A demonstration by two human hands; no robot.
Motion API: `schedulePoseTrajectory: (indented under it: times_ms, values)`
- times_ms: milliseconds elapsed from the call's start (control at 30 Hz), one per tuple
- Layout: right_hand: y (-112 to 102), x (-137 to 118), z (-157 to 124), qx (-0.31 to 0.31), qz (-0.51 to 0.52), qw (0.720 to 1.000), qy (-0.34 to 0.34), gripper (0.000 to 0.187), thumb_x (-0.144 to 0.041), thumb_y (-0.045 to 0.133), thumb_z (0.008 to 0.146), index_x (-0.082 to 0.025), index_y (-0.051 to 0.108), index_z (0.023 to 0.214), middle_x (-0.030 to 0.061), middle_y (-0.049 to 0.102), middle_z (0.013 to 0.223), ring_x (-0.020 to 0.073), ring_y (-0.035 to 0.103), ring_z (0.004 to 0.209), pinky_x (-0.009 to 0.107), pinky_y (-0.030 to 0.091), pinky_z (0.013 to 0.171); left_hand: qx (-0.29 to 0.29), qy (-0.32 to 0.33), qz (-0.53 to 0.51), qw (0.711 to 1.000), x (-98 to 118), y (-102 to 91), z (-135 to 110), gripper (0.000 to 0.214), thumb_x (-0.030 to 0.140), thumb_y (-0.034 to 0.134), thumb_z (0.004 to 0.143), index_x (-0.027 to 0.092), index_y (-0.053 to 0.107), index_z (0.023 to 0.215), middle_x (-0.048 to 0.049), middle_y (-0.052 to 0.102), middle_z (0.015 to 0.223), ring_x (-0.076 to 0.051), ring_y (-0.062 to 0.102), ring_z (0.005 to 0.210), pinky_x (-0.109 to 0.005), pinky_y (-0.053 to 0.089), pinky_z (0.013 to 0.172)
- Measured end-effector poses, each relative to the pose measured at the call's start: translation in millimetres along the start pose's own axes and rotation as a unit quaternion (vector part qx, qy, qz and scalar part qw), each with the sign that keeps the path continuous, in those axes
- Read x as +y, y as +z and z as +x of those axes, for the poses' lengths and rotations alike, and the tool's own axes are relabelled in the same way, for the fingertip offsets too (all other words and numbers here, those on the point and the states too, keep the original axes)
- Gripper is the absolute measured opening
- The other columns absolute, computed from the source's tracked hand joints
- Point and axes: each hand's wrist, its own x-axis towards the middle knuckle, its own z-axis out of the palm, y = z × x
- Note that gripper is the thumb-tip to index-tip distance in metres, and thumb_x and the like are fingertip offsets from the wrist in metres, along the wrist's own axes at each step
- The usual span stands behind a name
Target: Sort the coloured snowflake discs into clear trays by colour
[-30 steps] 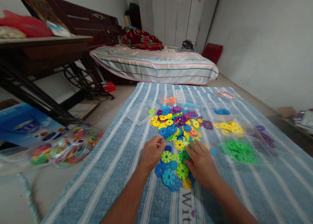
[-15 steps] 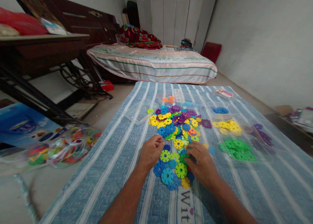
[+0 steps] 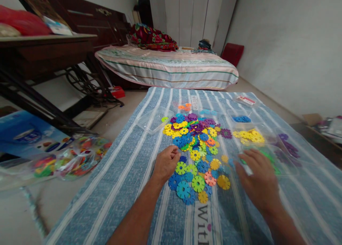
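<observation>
My left hand [image 3: 166,163] rests at the left edge of a heap of notched plastic discs [image 3: 196,131], its fingers curled closed; whatever may be in them is hidden. My right hand [image 3: 258,175], smeared by motion, is over the near left part of a clear tub of green discs [image 3: 272,161]. Its fingers are closed around a bit of green, a green disc, mostly hidden. Between the hands lie loose discs, among them a lime one [image 3: 198,183], a light blue one [image 3: 183,190], a salmon one [image 3: 210,178] and a yellow-orange one [image 3: 223,182].
Clear tubs hold yellow discs [image 3: 249,135], blue discs [image 3: 241,119] and purple discs [image 3: 288,145] on the right. A clear tub [image 3: 152,122] sits at the left of the heap. Orange discs [image 3: 185,107] lie behind it. Bags of coloured pieces [image 3: 77,159] are on the floor.
My right hand has moved right from the loose discs to the green tub, and the green discs under its fingers are gone from there. My left hand stays where it was.
</observation>
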Motion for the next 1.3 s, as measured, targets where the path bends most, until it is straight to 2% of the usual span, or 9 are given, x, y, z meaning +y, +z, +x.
schedulePoseTrajectory:
  times_ms: [100,167,233,300,567,700,867,1033,1300]
  values:
    - [11.9,-33.5,-13.6,-0.125,0.084,0.987,-0.063,0.022,-0.028,0.058,0.079,-0.022,0.061,0.100,0.0087,0.058,0.115,0.0285,0.041,0.122,0.049,0.041,0.097,-0.001,0.002,-0.001,1.000,-1.0,0.1,0.1,0.022,0.033,0.053,0.073,0.020,0.061,0.089,0.0001,0.068,0.079,-0.013,0.063,0.066,-0.023,0.050,0.064]
    - [18.9,-54.4,-19.8,-0.204,0.099,0.971,-0.078,0.028,-0.027,0.063,0.074,-0.023,0.062,0.101,0.0087,0.053,0.124,0.0314,0.034,0.127,0.052,0.037,0.100,-0.003,0.001,-0.001,1.000,-2.0,0.4,0.3,0.023,0.033,0.054,0.073,0.020,0.061,0.090,0.0003,0.068,0.080,-0.013,0.063,0.066,-0.023,0.050,0.064]
    - [23.4,-68.5,-22.8,-0.254,0.096,0.960,-0.075,0.032,-0.027,0.067,0.070,-0.021,0.063,0.102,0.0102,0.049,0.130,0.0343,0.030,0.130,0.055,0.033,0.102,-0.005,0.001,-0.001,1.000,-3.4,1.0,0.6,0.023,0.033,0.054,0.073,0.020,0.061,0.090,0.0008,0.068,0.079,-0.012,0.063,0.065,-0.023,0.050,0.064]
    - [26.0,-75.3,-23.5,-0.272,0.093,0.955,-0.066,0.033,-0.027,0.069,0.068,-0.019,0.063,0.100,0.0116,0.047,0.132,0.0350,0.028,0.130,0.055,0.031,0.103,-0.006,0.000,-0.003,1.000,-4.9,1.8,1.0,0.022,0.033,0.054,0.073,0.021,0.062,0.089,0.0012,0.068,0.079,-0.012,0.063,0.065,-0.023,0.050,0.064]
    - [38.1,-71.1,-27.4,-0.232,0.127,0.964,-0.036,0.029,-0.022,0.068,0.068,-0.018,0.061,0.096,0.0120,0.053,0.122,0.0327,0.034,0.126,0.054,0.034,0.101,0.000,0.007,-0.002,1.000,-7.2,3.2,1.6,0.021,0.031,0.054,0.073,0.020,0.062,0.089,0.0010,0.067,0.078,-0.012,0.063,0.066,-0.022,0.050,0.065]
    - [43.6,-69.3,-27.8,-0.214,0.144,0.966,-0.009,0.024,-0.022,0.070,0.065,-0.020,0.057,0.085,0.0101,0.056,0.115,0.0319,0.037,0.123,0.054,0.035,0.100,-0.005,0.010,0.000,1.000,-7.2,3.0,1.6,0.021,0.031,0.054,0.073,0.020,0.061,0.089,0.0015,0.067,0.077,-0.012,0.063,0.065,-0.022,0.049,0.064]
    - [45.1,-70.2,-24.8,-0.182,0.157,0.971,-0.008,0.017,-0.028,0.069,0.069,-0.021,0.054,0.072,0.0095,0.059,0.109,0.0304,0.040,0.121,0.052,0.036,0.100,-0.005,0.011,0.005,1.000,-5.9,2.4,1.6,0.019,0.031,0.054,0.073,0.021,0.061,0.088,0.0013,0.067,0.078,-0.012,0.063,0.066,-0.022,0.049,0.064]
    - [48.4,-69.0,-23.6,-0.140,0.164,0.976,0.001,0.021,-0.032,0.068,0.073,-0.020,0.054,0.064,0.0092,0.061,0.107,0.0302,0.041,0.120,0.051,0.036,0.098,-0.007,0.015,0.008,1.000,-5.3,2.2,1.8,0.018,0.029,0.053,0.074,0.020,0.061,0.087,0.0010,0.067,0.078,-0.012,0.063,0.065,-0.022,0.049,0.064]
    - [49.4,-65.6,-24.9,-0.133,0.198,0.970,0.042,0.027,-0.034,0.072,0.069,-0.021,0.054,0.053,0.0069,0.063,0.106,0.0285,0.044,0.118,0.048,0.036,0.098,-0.009,0.016,0.001,1.000,-5.6,2.6,1.5,0.018,0.029,0.053,0.074,0.019,0.060,0.087,0.0019,0.066,0.077,-0.011,0.062,0.065,-0.021,0.048,0.062]
